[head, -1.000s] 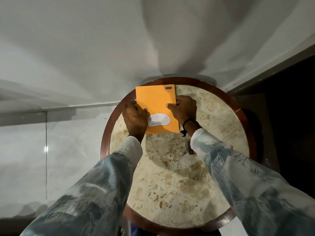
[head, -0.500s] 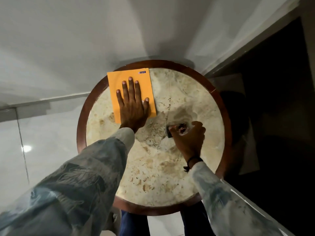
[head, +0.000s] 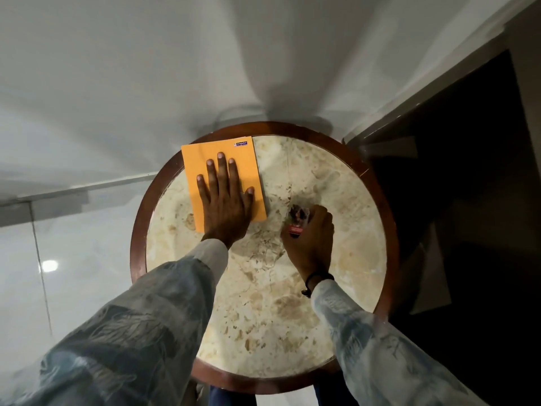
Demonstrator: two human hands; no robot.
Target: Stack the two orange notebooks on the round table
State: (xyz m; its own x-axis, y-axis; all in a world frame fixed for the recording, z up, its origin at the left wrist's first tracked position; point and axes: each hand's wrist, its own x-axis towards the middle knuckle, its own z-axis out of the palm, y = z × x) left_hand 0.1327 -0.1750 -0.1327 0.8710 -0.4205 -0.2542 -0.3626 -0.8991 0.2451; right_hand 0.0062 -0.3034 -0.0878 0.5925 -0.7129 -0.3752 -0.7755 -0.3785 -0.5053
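Observation:
An orange notebook point(head: 199, 159) lies flat on the far left part of the round marble table point(head: 336, 177). Only one orange cover shows; I cannot tell whether a second notebook lies under it. My left hand point(head: 224, 200) rests palm down on the cover with its fingers spread. My right hand point(head: 311, 232) is near the table's middle, to the right of the notebook, closed around a small object with a red label point(head: 296, 222).
The table has a dark wooden rim point(head: 137, 244) and stands against a white wall point(head: 146, 68). A dark doorway or cabinet point(head: 468, 200) is at the right. Glossy white floor tiles point(head: 58, 259) lie at the left.
One second ago both hands held the notebook's sides. My left hand then flattened on the cover and my right hand moved away to the table's middle and closed on the small object.

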